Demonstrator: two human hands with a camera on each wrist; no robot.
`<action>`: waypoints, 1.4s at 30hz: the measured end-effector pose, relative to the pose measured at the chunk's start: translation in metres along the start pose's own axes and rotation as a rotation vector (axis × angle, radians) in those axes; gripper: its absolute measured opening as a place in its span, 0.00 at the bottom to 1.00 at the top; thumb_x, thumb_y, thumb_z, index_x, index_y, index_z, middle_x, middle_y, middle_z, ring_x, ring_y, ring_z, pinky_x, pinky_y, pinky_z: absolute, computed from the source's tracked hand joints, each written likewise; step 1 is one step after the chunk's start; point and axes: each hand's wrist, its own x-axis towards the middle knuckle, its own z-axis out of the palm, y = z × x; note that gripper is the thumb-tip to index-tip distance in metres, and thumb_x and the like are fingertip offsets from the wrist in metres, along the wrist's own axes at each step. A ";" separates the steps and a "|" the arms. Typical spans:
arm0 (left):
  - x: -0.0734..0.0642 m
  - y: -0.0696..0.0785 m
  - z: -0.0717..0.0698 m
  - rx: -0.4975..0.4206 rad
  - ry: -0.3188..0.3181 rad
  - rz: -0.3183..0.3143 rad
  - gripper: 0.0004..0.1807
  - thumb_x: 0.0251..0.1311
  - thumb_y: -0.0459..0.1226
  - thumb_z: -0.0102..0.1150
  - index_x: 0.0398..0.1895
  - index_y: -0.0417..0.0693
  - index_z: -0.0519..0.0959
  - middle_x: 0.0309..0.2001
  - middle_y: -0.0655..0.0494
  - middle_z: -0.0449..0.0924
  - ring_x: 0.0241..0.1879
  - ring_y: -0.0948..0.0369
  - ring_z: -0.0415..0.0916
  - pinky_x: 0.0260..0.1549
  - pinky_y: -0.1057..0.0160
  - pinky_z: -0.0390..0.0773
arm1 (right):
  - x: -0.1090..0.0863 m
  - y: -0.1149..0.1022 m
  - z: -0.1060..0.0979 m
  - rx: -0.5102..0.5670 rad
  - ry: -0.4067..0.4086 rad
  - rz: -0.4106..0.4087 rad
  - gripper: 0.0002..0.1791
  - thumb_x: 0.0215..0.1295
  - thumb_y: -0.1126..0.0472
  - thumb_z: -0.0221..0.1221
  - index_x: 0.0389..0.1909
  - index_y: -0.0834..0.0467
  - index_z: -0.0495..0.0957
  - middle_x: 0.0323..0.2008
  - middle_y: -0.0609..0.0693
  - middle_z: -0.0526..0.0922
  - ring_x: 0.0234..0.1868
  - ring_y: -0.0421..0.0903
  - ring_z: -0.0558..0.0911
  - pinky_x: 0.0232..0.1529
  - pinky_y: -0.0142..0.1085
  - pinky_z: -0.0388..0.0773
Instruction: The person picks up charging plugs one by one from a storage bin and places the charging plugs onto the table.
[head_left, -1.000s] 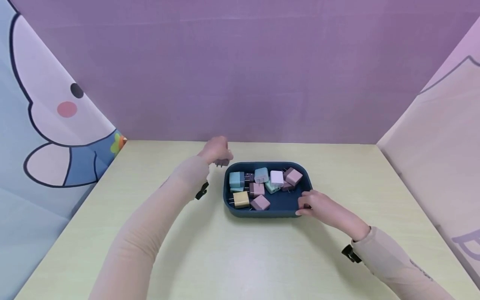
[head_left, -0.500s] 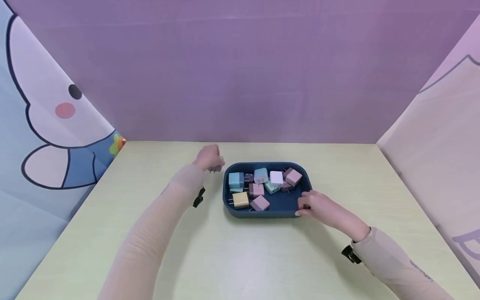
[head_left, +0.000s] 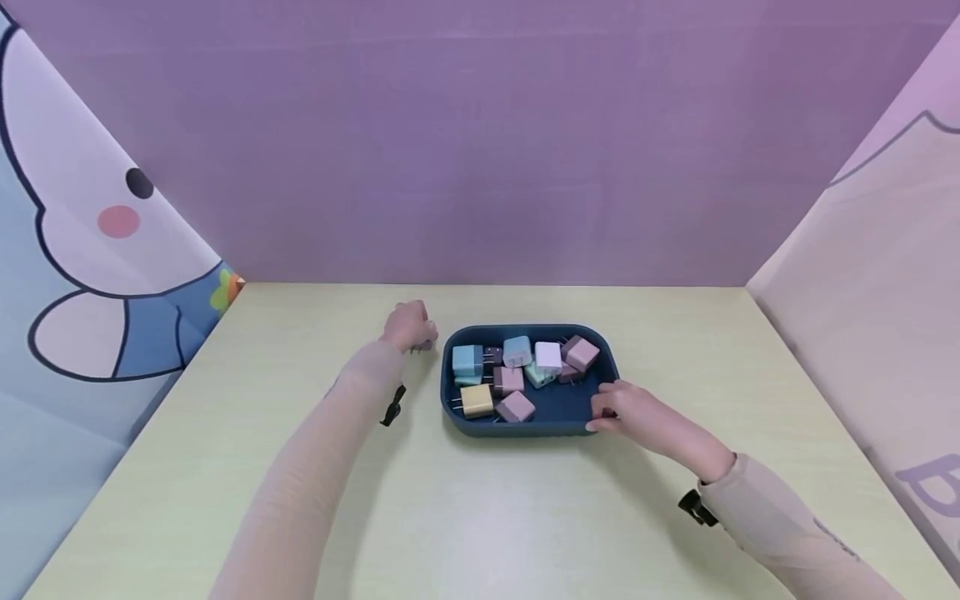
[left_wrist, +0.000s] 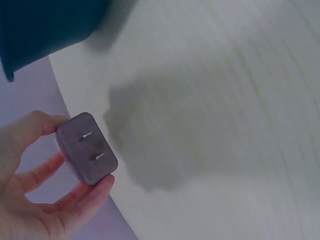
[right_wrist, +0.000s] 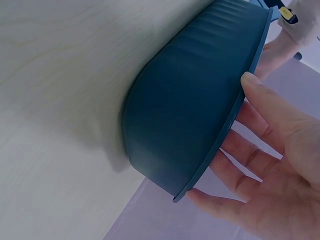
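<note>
My left hand [head_left: 408, 325] pinches a mauve charger plug [left_wrist: 87, 149] between thumb and fingers, its two metal prongs bare. It hovers above the table, left of the dark blue tray [head_left: 558, 428]. With thumb and fingers over the rim, my right hand [head_left: 633, 412] grips the tray at its front right corner. Inside the tray lie several charger plugs: a blue plug [head_left: 467, 360] at the left, a yellow plug [head_left: 476, 401] in front, a white plug [head_left: 548, 357] near the middle, a pink plug [head_left: 515, 407] and others.
The pale wooden table [head_left: 495, 517] carries the tray. A purple backdrop [head_left: 480, 150] rises behind it. Printed cloth panels, one with a cartoon figure [head_left: 90, 167], stand at left and right.
My left hand has moved left and a little nearer, away from the tray, still holding the mauve charger plug. The right hand keeps its grip on the tray. The head view has shifted slightly.
</note>
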 end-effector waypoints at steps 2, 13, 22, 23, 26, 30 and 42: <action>0.002 -0.003 0.002 0.019 0.014 0.001 0.08 0.51 0.34 0.51 0.32 0.36 0.70 0.32 0.45 0.69 0.35 0.51 0.64 0.31 0.60 0.67 | 0.000 0.000 0.000 0.002 0.000 0.001 0.08 0.51 0.63 0.62 0.18 0.54 0.73 0.18 0.40 0.64 0.22 0.36 0.62 0.23 0.27 0.62; 0.008 -0.015 0.012 0.070 0.061 -0.002 0.09 0.53 0.36 0.50 0.33 0.37 0.70 0.34 0.43 0.68 0.34 0.50 0.64 0.31 0.58 0.67 | 0.000 -0.001 0.002 0.012 0.002 0.009 0.09 0.51 0.63 0.62 0.18 0.54 0.73 0.19 0.40 0.64 0.22 0.36 0.62 0.23 0.27 0.62; 0.006 -0.017 0.016 0.072 0.079 -0.004 0.10 0.54 0.36 0.50 0.34 0.36 0.70 0.34 0.43 0.68 0.33 0.51 0.64 0.32 0.57 0.68 | 0.000 -0.002 0.001 0.012 -0.004 0.021 0.09 0.52 0.62 0.61 0.18 0.54 0.72 0.19 0.40 0.64 0.22 0.36 0.62 0.23 0.27 0.62; 0.006 -0.017 0.017 0.071 0.081 -0.005 0.10 0.54 0.36 0.50 0.34 0.36 0.70 0.35 0.42 0.68 0.33 0.51 0.64 0.32 0.57 0.68 | 0.000 -0.002 0.001 0.011 -0.005 0.021 0.09 0.52 0.62 0.61 0.18 0.54 0.72 0.19 0.40 0.64 0.22 0.36 0.62 0.23 0.27 0.62; 0.005 -0.018 0.018 0.074 0.083 -0.003 0.10 0.54 0.36 0.50 0.34 0.36 0.70 0.34 0.42 0.68 0.32 0.51 0.64 0.32 0.57 0.68 | 0.000 -0.003 0.001 0.008 -0.002 0.010 0.09 0.52 0.62 0.61 0.18 0.54 0.72 0.19 0.41 0.64 0.22 0.36 0.62 0.23 0.28 0.61; 0.005 -0.018 0.018 0.087 0.078 -0.007 0.08 0.54 0.35 0.50 0.32 0.37 0.69 0.33 0.44 0.67 0.31 0.52 0.63 0.31 0.58 0.67 | 0.001 -0.003 0.001 0.008 -0.003 0.013 0.09 0.51 0.62 0.61 0.18 0.54 0.72 0.19 0.40 0.63 0.22 0.37 0.62 0.23 0.27 0.61; 0.007 -0.016 0.018 0.099 0.068 -0.008 0.10 0.53 0.36 0.55 0.32 0.37 0.71 0.33 0.44 0.69 0.32 0.52 0.64 0.32 0.58 0.69 | 0.001 -0.002 0.003 0.010 -0.016 0.026 0.09 0.52 0.61 0.61 0.18 0.53 0.72 0.19 0.40 0.63 0.22 0.36 0.62 0.23 0.27 0.61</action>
